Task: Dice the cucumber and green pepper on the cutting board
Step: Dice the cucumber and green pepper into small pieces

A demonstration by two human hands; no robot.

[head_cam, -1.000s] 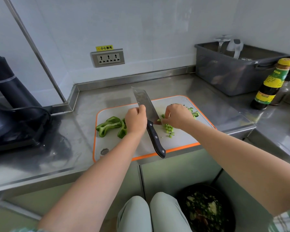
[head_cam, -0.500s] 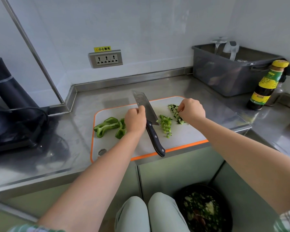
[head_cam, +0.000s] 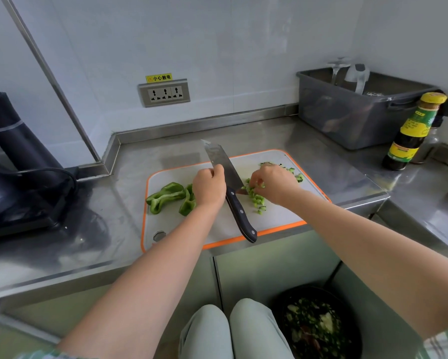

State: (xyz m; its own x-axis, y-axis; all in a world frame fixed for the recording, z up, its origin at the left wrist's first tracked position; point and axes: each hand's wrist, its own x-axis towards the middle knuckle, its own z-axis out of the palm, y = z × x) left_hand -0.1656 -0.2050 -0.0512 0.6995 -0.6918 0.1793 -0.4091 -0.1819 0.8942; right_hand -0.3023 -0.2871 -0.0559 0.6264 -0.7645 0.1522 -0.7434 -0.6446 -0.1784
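Presently, the cutting board (head_cam: 277,218) lies flat at the near edge of the tabletop (head_cam: 93,229), roughly midway along it.

Knife (head_cam: 237,209): lies slantwise across the middle of the board, blade toward the far edge, black handle reaching the board's near rim.

Left hand (head_cam: 209,186): grip closed on the blade near its spine, fingers curled, thumb against the metal.

Right hand (head_cam: 278,186): set just right of the blade, fingers bent down with the tips among the diced pepper (head_cam: 256,199). Whether this grip has hold of any pieces cannot be told.

The diced pepper forms a small heap against the right side of the blade, with a few cubes strung out toward the near edge. Diced cucumber (head_cam: 294,173): dark-skinned cubes beyond the right hand, toward the board's far right corner, partly hidden by that hand. Pepper strips (head_cam: 167,195): uncut and curled, on the left half of the board, just beside the left hand.

Elsewhere, a grey bin (head_cam: 347,125) stands at the far right corner of the tabletop with glassware inside. A sauce bottle (head_cam: 412,133) with a yellow cap stands upright just beside it. A black appliance (head_cam: 15,164) with a cable occupies the left edge. A wall socket (head_cam: 164,93) sits above the far edge. Below the near edge, a dark bowl (head_cam: 318,325) of chopped greens rests beside the person's knees (head_cam: 233,330).
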